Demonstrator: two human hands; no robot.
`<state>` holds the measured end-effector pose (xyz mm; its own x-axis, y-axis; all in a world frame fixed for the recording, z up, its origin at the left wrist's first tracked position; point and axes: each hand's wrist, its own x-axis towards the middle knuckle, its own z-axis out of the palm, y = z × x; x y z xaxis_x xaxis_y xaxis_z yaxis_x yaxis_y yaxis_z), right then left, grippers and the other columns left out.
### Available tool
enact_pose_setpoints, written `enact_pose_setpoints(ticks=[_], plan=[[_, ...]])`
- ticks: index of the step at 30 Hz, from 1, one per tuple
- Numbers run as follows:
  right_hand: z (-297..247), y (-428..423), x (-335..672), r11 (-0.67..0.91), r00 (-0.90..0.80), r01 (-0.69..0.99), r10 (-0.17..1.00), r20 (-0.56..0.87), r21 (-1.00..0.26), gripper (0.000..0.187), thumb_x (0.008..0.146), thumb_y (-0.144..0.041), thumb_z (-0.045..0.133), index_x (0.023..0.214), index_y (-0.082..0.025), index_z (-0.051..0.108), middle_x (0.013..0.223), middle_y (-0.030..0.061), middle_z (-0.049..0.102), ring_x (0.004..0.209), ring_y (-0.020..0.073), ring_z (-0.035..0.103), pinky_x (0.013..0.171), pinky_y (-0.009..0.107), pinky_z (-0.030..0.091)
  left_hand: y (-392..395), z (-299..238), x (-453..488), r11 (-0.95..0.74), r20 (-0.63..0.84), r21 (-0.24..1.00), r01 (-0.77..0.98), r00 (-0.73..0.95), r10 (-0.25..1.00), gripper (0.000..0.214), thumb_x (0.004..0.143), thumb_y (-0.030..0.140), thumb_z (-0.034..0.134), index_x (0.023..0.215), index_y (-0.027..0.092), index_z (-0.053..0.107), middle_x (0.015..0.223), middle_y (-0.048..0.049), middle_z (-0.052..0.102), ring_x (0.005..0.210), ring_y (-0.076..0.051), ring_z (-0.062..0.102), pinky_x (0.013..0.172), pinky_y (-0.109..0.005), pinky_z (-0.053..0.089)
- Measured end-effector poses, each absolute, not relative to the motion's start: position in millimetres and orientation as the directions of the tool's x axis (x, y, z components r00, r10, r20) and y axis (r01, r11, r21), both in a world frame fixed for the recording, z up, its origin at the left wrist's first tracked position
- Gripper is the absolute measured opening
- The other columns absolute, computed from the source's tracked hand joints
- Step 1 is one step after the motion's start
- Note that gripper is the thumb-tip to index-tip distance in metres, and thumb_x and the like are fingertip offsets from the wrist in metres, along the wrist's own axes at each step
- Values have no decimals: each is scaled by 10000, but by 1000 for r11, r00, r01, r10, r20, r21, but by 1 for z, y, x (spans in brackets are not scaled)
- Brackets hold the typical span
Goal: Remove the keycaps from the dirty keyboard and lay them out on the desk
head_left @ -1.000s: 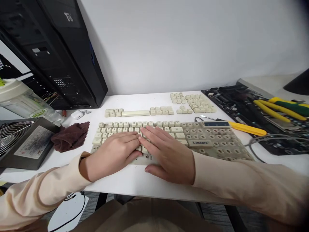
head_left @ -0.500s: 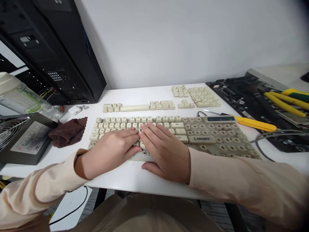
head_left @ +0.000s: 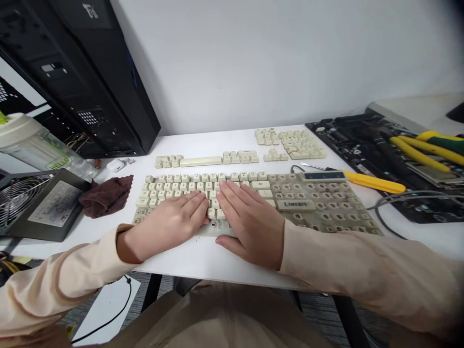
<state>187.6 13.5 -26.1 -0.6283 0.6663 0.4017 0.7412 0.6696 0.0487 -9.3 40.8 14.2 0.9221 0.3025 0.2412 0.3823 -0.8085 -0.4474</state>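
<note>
Beige keyboard (head_left: 304,205), right side mostly capless: left hand (head_left: 166,227), right hand (head_left: 252,222) spread flat atop keycaps (head_left: 170,186), pinching nothing.

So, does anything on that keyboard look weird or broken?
The beige plastic keyboard has no keycaps on its right side, just bare grimy sockets. The loose cream keycaps lie in rows on the white desk behind it.

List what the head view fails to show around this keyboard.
In the head view:
Keyboard keys beneath the left hand and right hand: covered by those hands.
Yellow and green tool handles: ends cut off by the right edge.
Power supply label: print too small to read.
</note>
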Motion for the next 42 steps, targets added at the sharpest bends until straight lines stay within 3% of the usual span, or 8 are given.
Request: enact_pose_setpoints(ticks=[7,12,16,21,28,36,42], plan=[[-21,14,209,693,-658,719,649,381,61,680,835,-502,477,1238,46,496,1317,252,453,1244,346,397,1013,478,359,43,14,-13,-803,228,-477,358,932,280,253,911,180,426,988,28,613,1018,-183,683,920,-232,666,778,-343,575],[-24,17,217,703,-658,709,632,409,55,616,850,-461,454,1219,28,515,1301,238,474,1237,337,405,1009,483,370,47,23,-4,-845,300,-277,458,876,377,272,917,250,413,945,96,636,918,-101,707,776,-196,675,650,-324,581],[-27,15,215,702,-645,711,635,424,31,636,837,-475,477,1233,23,506,1318,226,461,1252,339,378,1033,483,342,44,24,12,-864,301,-183,470,863,406,340,893,372,453,983,101,637,1003,-124,689,927,-232,650,797,-374,559],[-23,11,215,732,-687,681,628,365,21,650,863,-462,460,1276,41,459,1351,230,424,1275,333,358,1063,464,307,40,17,22,-833,311,-132,538,820,480,291,887,310,468,959,84,636,986,-136,698,953,-231,654,831,-364,557],[-26,10,213,747,-687,665,604,405,16,702,833,-497,493,1280,43,457,1343,240,430,1264,337,370,1051,475,308,33,11,25,-794,314,-165,585,794,520,268,897,239,433,985,85,635,1042,-135,688,1012,-217,638,883,-357,543],[-25,9,216,762,-709,647,587,392,30,680,862,-481,453,1283,54,453,1353,255,407,1269,353,365,1053,476,301,17,-1,31,-715,386,-298,633,765,516,270,875,166,450,987,17,645,1031,-199,680,964,-268,656,848,-380,559],[-28,10,215,761,-706,648,583,401,33,722,840,-511,476,1275,64,457,1349,266,405,1259,372,374,1055,482,300,11,-5,41,-668,356,-417,617,787,505,291,837,78,402,968,-46,630,1016,-260,664,941,-310,658,800,-395,572]])
